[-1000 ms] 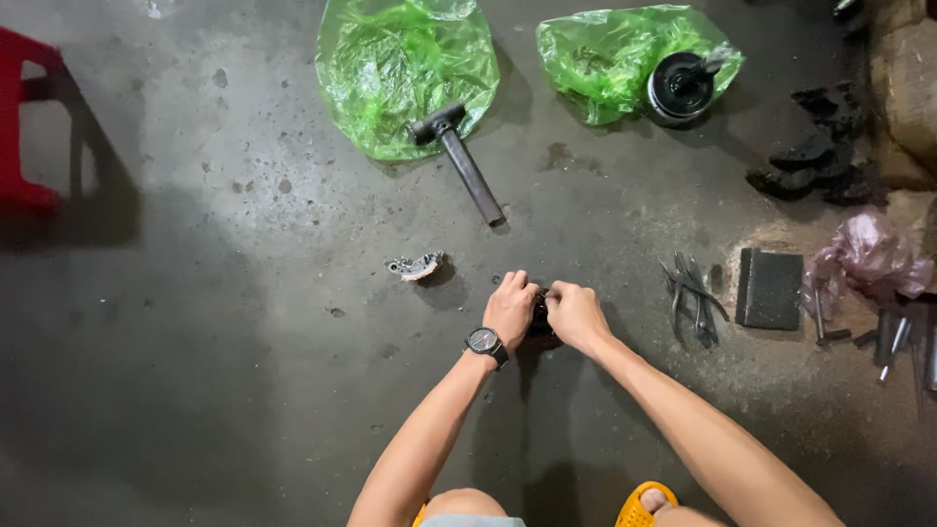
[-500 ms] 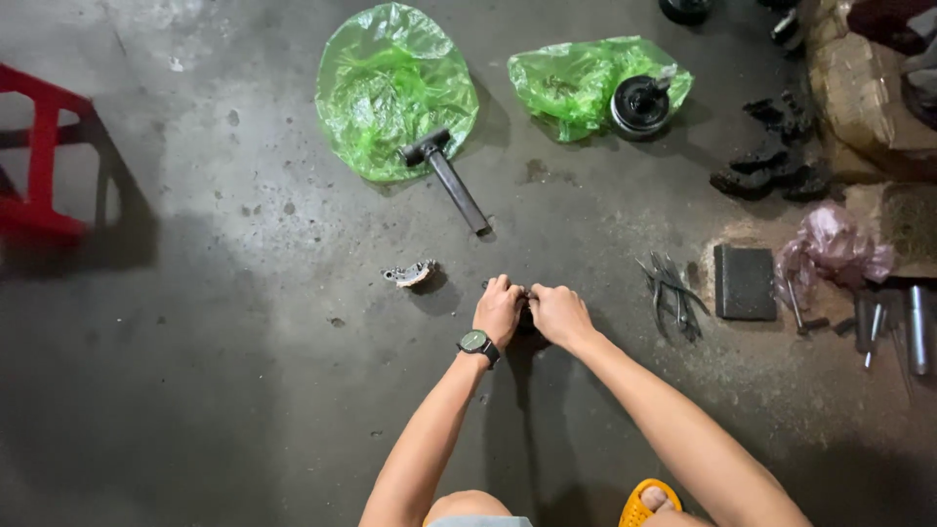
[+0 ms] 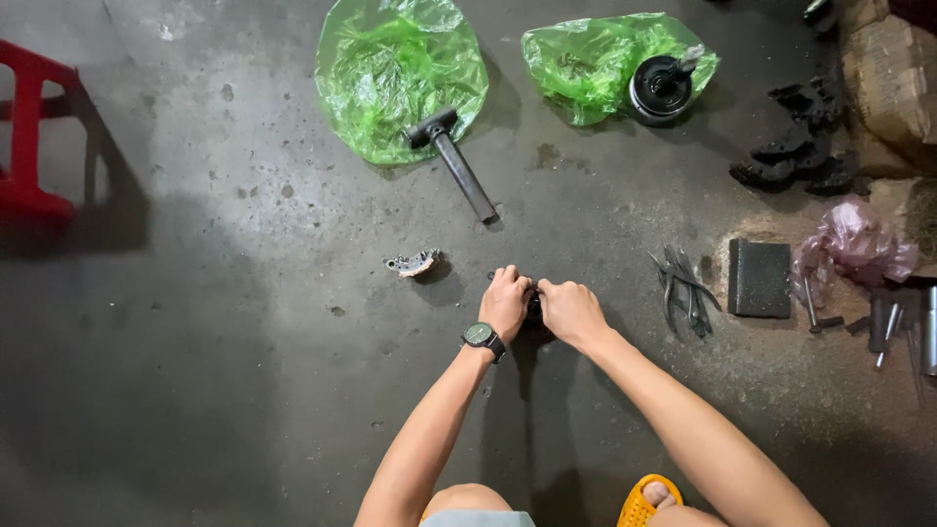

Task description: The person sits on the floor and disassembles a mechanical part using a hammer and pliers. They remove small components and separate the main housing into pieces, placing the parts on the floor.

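- We are crouching over the concrete floor (image 3: pixel 195 342), both hands meeting low at the centre of the view.
- Our left hand (image 3: pixel 506 303), watch (image 3: pixel 479 335) on the wrist, and our right hand (image 3: pixel 571 312) are closing together from either side on a small dark part (image 3: pixel 533 308), fingers curled tight around it.
- The part is sitting on the floor between the palms, mostly covered; we are not able to tell its full shape.
- We are judging it rigid, dense metal, likely greasy, so it may slip; gripping it at both flanks, as the hands are doing, seems the sound hold.
- A small pale metal piece (image 3: pixel 412 263) is lying just to the left, apart from the hands.
- A hammer (image 3: pixel 454 161) is resting further up, its head on a green plastic bag (image 3: pixel 390 68); a second green bag (image 3: pixel 595 59) is carrying a round black component (image 3: pixel 660 88).
- To the right, pliers (image 3: pixel 683 288) and a dark rectangular block (image 3: pixel 759 278) are lying near, with loose steel tools (image 3: pixel 893 327) and a pink bag (image 3: pixel 859 239) beyond.
- Open room is lying to the left and below; the right side is crowding up.
- A red stool (image 3: pixel 29 137) is standing at the far left edge.
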